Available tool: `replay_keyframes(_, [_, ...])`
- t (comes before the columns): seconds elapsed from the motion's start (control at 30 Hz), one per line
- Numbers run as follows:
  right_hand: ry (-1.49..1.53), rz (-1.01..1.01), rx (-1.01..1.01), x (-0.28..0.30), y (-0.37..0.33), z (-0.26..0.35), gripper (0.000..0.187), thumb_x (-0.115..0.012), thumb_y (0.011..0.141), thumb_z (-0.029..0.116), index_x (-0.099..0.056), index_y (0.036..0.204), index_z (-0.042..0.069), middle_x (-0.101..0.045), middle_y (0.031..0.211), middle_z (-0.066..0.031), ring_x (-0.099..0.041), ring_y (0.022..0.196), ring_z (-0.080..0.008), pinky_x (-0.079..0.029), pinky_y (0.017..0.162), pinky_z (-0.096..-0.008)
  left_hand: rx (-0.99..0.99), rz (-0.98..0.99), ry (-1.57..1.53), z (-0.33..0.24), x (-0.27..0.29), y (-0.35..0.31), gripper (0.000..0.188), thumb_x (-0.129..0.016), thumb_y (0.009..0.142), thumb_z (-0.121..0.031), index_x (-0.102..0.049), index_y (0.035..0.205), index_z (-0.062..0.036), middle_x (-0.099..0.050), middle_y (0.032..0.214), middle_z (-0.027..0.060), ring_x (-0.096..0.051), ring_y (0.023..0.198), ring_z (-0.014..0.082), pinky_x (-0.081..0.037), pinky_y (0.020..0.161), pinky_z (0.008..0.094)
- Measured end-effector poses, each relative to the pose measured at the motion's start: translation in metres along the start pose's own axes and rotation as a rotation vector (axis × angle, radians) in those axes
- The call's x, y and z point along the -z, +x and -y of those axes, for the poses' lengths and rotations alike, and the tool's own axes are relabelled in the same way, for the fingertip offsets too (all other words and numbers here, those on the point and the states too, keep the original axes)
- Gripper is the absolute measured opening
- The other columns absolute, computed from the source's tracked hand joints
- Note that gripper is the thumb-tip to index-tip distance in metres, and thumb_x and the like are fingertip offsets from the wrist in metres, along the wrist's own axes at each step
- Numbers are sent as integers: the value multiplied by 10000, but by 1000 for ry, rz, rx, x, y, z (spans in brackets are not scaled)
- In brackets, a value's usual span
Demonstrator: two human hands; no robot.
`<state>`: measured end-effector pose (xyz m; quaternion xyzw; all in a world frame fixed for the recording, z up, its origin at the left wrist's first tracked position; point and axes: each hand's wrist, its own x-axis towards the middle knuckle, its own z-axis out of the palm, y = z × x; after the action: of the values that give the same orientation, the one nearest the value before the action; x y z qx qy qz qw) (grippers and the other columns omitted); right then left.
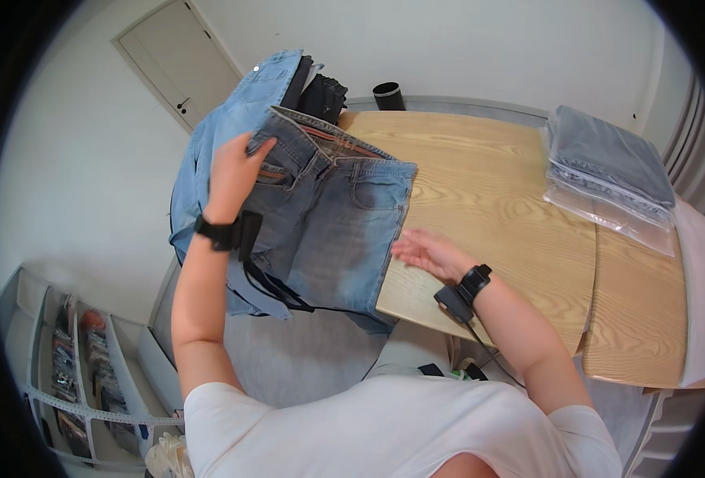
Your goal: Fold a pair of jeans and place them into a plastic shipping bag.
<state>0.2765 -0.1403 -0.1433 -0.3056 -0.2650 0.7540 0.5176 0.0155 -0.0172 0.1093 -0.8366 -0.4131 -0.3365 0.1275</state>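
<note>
Fingers (263,147) of the left hand (235,174) grip a pair of blue jeans (329,231) at the waistband in the head camera's view, the thumb lying across the denim and the other fingertips partly hidden. The jeans rest at the left end of a pale wood-grain tabletop (488,171), their waist gaping at the top to bare the inside, one front pocket facing up on the right half and the lower part reaching beyond the near edge. Close to the right side of the jeans, the right hand (436,253) is held open and empty, its fingers loosely extended; whether the tips touch the fabric cannot be told. Black straps with small dark devices circle both wrists, and the person wears a white short-sleeved top. Behind the left hand rises a heap of garments (221,119), light blue denim beside darker pieces. At the far right of the tabletop, folded gray-blue clothing in clear plastic bags (607,155) sits stacked. Beyond the table's far edge stands a black bin (388,98), with a closed door (179,60) at upper left and white shelving (133,362) holding wrapped items at lower left.
</note>
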Motion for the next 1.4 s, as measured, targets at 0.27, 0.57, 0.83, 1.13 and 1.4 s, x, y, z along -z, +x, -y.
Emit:
replay_keyframes(0.27, [-212, -301, 386, -13, -14, 4, 916, -762, 773, 155, -140, 1425, -6, -470, 1314, -177, -455, 1221, -239, -368, 1018, -355, 159, -77, -217, -94, 144, -104, 217, -689, 809, -113, -627, 959, 31, -635, 840, 124, -589, 758, 229, -454, 714, 313])
replay_keyframes(0.57, [-14, 266, 56, -23, -37, -1, 450, -674, 807, 35, -518, 1229, 22, -604, 1173, -102, -569, 1078, -214, -468, 933, -366, 282, -212, -349, -157, 230, -205, 212, -662, 828, -69, -624, 1013, 29, -656, 898, 37, -565, 822, 108, -439, 774, 259])
replay_keyframes(0.83, [-66, 401, 85, -30, -48, 9, 531, -717, 743, 55, -535, 1240, 27, -602, 1208, -100, -567, 1101, -238, -434, 978, -393, 616, -227, -382, -87, 243, -246, 235, -640, 881, -182, -632, 958, 40, -655, 873, 17, -557, 780, 82, -443, 729, 238])
replay_keyframes(1.13, [-194, 203, 243, -98, -40, 16, 482, -659, 870, 272, -518, 1246, 5, -592, 1218, -117, -573, 1091, -227, -444, 955, -370, 695, -159, -904, 70, 213, -303, 268, -583, 924, -181, -587, 1101, 19, -646, 1041, 54, -596, 910, 123, -470, 819, 274])
replay_keyframes(1.4, [-223, 139, 81, -184, 7, 21, 337, -595, 915, 213, -579, 1135, -41, -646, 1110, -127, -635, 963, -223, -498, 875, -346, 937, -262, -957, 128, 207, -326, 282, -583, 927, -226, -586, 1090, 3, -640, 1035, 64, -613, 874, 141, -500, 765, 296])
